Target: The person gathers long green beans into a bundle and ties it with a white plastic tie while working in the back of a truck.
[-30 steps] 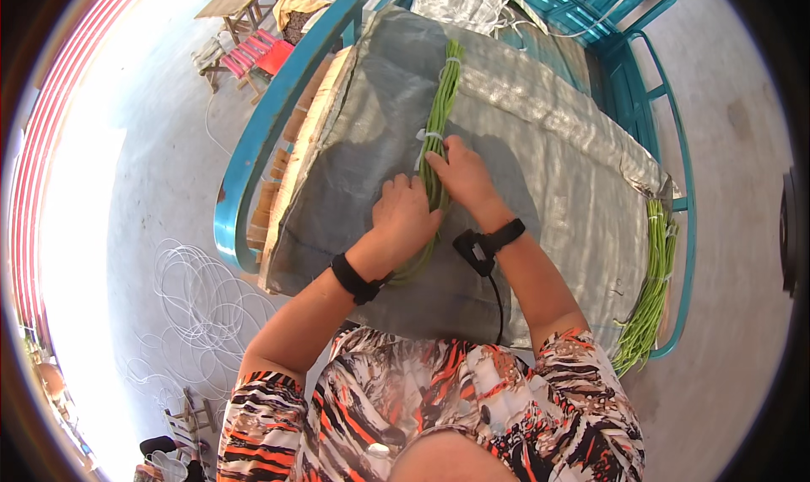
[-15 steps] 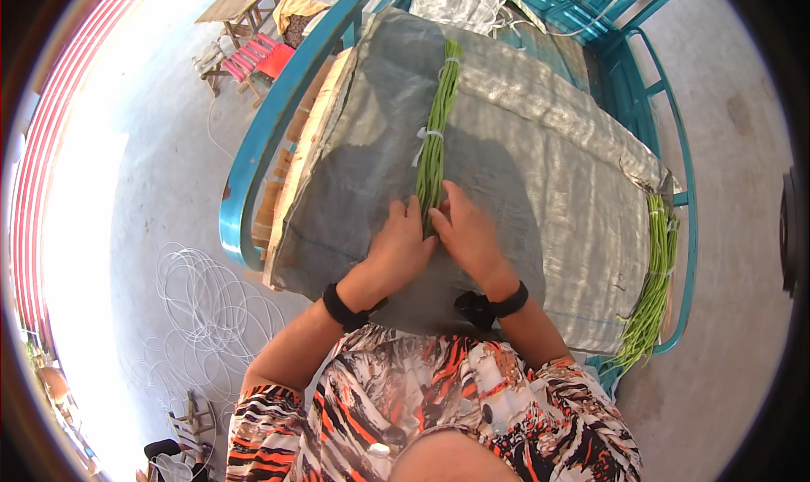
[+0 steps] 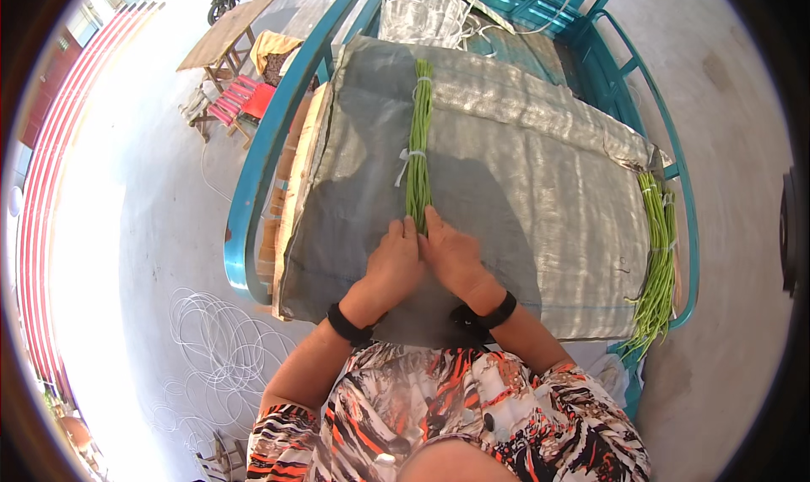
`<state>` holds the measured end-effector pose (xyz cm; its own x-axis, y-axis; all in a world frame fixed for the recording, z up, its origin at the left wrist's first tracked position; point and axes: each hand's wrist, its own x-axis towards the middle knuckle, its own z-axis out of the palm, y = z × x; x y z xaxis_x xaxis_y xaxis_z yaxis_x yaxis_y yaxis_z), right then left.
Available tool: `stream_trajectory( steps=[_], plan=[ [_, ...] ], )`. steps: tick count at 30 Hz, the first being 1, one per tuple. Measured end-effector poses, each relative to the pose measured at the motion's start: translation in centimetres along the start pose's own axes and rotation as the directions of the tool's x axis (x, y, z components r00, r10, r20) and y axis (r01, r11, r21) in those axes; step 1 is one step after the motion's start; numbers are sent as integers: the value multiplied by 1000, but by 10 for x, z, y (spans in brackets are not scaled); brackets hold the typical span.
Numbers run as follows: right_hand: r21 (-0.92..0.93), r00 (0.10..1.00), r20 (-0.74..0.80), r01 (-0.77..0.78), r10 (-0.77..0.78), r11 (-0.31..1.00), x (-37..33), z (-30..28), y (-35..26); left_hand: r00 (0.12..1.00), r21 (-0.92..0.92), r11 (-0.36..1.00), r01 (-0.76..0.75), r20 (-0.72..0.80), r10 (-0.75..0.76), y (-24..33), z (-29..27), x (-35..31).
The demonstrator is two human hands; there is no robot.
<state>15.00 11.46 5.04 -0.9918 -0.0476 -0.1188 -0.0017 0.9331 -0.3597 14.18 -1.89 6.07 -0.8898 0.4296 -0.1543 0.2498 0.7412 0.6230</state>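
A long bundle of green yardlong beans (image 3: 418,119) lies lengthwise on a grey woven sheet (image 3: 557,229), bound with white ties near its far end and at its middle. My left hand (image 3: 395,267) and my right hand (image 3: 456,261) meet around its near end, one on each side, fingers closed on the stalks. They hide that near end, so I cannot see what the thumbs do there. Each wrist wears a black band. A second group of tied yardlong beans (image 3: 658,262) lies at the sheet's right edge, its near ends hanging over.
A teal metal cart frame (image 3: 246,203) rises around the sheet, with a wooden board (image 3: 297,203) along the left side. White sacking (image 3: 422,19) lies at the back. Coiled white strapping (image 3: 224,343) is on the floor at left, below a red-topped stool (image 3: 249,98) and a wooden table (image 3: 224,33).
My right hand has come in closer to my left, and its fingers now press together at the near end of the beans. The whole view has shifted slightly.
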Motion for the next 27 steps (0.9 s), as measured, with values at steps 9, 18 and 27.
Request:
stream_trajectory(
  steps=[9, 18, 27],
  plan=[
    [170, 995, -77, 76, -64, 983, -19, -11, -3, 999, -72, 997, -38, -24, 36, -9, -4, -4],
    [108, 1000, 13, 24, -25, 994, -46, -13, -3, 996, -82, 996, -31, 81, 37, -8, -5, -19],
    [319, 945, -143, 325, -293, 891, -69, -14, 33, 997, -98, 993, -70, 34, 73, -4, 0, -44]
  ],
)
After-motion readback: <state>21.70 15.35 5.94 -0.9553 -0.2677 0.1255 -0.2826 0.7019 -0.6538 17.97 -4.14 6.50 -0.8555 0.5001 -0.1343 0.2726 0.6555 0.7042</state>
